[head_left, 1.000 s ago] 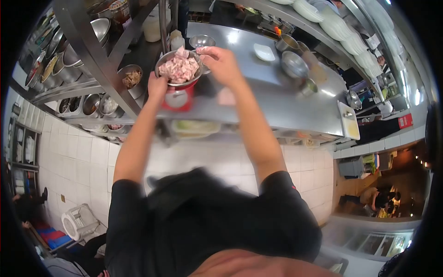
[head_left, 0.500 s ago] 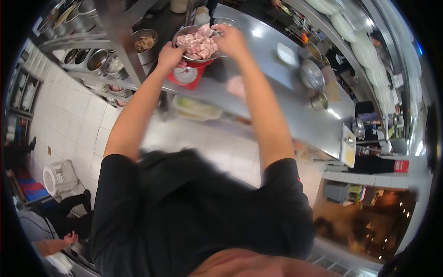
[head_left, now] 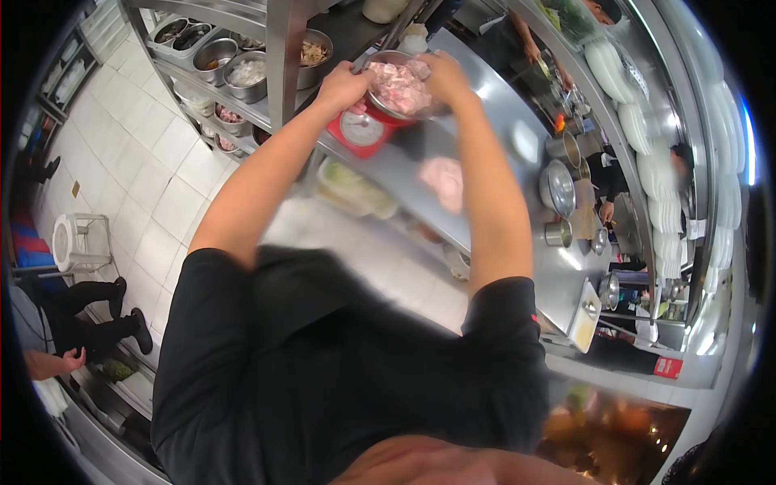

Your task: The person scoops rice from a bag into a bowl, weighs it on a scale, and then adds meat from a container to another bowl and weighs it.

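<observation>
A round metal bowl (head_left: 377, 105) heaped with pale pink raw meat chunks (head_left: 400, 87) is on top of a red dial scale (head_left: 361, 134). My left hand (head_left: 343, 87) grips the bowl's left rim, fingers curled round it. At the opposite side is my right hand (head_left: 445, 79), closed at the rim beside the uppermost meat chunk; its fingertips are partly hidden. Lying on the steel counter below my right hand, a pale pink piece (head_left: 443, 181), perhaps a bag or meat, is blurred and partly covered by my forearm.
Left of the scale stands a metal shelf post (head_left: 283, 73), with shelves of food-filled pots (head_left: 246, 74) beyond. Along the steel counter (head_left: 529, 263) are a white dish (head_left: 525, 142) and a large metal bowl (head_left: 557, 187). A white stool (head_left: 74, 241) and a seated person's legs (head_left: 101, 311) are at left.
The view has turned, so the bowl, scale and both hands appear farther right and slightly lower. Both hands stay at the bowl, and the meat's top chunk sits lower against the rim.
</observation>
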Tool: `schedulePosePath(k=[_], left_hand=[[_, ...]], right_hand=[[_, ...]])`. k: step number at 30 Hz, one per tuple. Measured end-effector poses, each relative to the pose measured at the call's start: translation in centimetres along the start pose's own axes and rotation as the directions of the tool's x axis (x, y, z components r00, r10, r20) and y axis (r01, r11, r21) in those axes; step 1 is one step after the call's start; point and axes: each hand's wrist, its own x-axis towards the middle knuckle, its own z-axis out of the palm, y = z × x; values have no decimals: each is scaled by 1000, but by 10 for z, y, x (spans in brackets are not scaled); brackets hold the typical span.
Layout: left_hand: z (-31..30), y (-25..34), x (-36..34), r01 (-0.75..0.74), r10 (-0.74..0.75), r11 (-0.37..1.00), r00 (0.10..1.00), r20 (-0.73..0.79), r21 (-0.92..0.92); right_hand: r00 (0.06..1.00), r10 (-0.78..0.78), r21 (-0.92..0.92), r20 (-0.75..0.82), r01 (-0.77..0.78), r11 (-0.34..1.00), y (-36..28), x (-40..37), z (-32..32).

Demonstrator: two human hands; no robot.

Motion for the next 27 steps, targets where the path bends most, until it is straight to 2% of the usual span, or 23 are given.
schedulePosePath(k=[4,6,8,9,12,16,18,19,21,24,27], left_hand=[[3,-2,1,9,-9,1000,1000,10,-11],[3,-1,5,13,-13,1000,1000,15,-21],[5,-5,8,38,-40,999,985,169,15],[9,-7,10,9,-4,999,987,159,-33],[13,-9,12,-37,37,999,993,109,-6],[12,-7,10,-39,47,996,992,116,-75],[13,-8,13,-33,39,998,993,114,-54],[14,-10,15,-35,41,998,993,112,-57],[14,-12,17,-63,65,998,993,97,-32],[15,-12,15,-32,35,998,995,90,-45],[13,-11,17,-32,34,999,993,109,-16]], right_hand=[[997,-74,-34,-21,74,997,-4,-3,-6],[995,-43,-80,94,50,996,-6,-2,-12],[994,-35,-103,102,46,994,-8,-4,-11],[993,-27,-124,111,41,991,-9,-5,-11],[995,-46,-125,87,57,990,-10,-7,-11],[992,-65,-175,104,83,981,-7,-5,-7],[983,-183,-68,8,183,981,-8,-9,-6],[983,-185,-71,7,185,980,-11,-10,-8],[991,-72,-139,116,88,986,-17,-13,-7],[996,-7,-127,87,18,992,-16,-10,-7],[995,-61,-212,74,75,974,-10,-6,-14]])
